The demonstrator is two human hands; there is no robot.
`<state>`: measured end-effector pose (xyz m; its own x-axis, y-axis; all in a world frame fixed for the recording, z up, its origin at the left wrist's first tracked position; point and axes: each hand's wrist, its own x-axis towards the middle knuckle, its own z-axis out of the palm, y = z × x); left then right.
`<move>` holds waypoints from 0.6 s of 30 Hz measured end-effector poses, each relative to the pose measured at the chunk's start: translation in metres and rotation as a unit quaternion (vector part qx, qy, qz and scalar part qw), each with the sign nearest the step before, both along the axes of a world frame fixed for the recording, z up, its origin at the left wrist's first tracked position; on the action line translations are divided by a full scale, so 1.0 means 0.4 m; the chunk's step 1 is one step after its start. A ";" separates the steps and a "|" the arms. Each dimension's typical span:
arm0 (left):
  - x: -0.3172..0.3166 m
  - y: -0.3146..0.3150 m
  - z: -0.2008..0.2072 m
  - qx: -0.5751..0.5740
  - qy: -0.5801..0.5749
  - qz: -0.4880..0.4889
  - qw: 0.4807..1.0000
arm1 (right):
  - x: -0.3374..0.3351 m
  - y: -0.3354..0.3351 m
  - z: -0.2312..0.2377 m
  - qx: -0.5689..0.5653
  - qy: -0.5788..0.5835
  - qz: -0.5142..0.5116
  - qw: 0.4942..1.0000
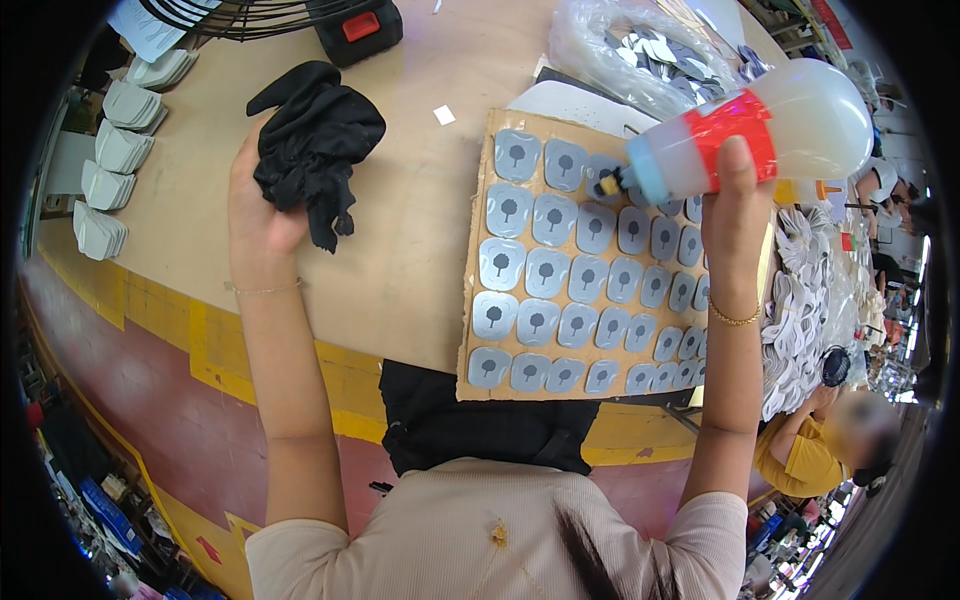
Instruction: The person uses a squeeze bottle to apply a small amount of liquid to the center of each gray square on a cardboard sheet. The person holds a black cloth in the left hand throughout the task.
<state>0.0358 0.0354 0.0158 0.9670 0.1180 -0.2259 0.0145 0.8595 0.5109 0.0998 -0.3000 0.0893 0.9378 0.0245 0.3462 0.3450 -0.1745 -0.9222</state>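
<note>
A crumpled black cloth (318, 140) is held up in my left hand (262, 205), over the table's left part. My right hand (738, 215) grips a squeeze bottle (820, 120) by its red-taped middle. The bottle is tilted, its light blue cap and dark nozzle pointing left and down above a cardboard sheet (480, 330). Rows of grey rounded patches (547, 270) with a dark tree print lie on that cardboard, glossy on their faces. My right hand and the bottle hide some patches at the sheet's right side.
Stacks of white cut pieces (122, 150) line the table's left edge. A fan (350, 30) with a red button stands at the back. Behind the cardboard lies a plastic bag of pieces (650, 55). White pieces (795, 310) pile up at right, near a person in yellow (808, 450).
</note>
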 end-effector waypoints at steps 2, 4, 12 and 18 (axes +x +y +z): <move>-0.002 0.003 -0.003 0.007 -0.005 -0.004 1.000 | 0.009 -0.006 0.002 -0.006 -0.010 -0.034 0.999; -0.001 0.005 -0.005 0.015 -0.004 -0.003 1.000 | 0.017 -0.022 0.002 -0.020 -0.018 -0.048 0.999; 0.000 0.007 -0.011 0.012 -0.014 -0.015 1.000 | 0.009 -0.008 0.016 -0.117 -0.078 -0.024 0.990; 0.003 0.003 -0.007 0.006 0.002 -0.005 1.000 | -0.002 0.015 0.011 -0.127 -0.076 -0.022 0.989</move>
<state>0.0372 0.0365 0.0129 0.9671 0.1118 -0.2283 0.0242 0.8534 0.5207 0.0991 -0.2940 0.0938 0.8778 0.0900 0.4705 0.4630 -0.4116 -0.7850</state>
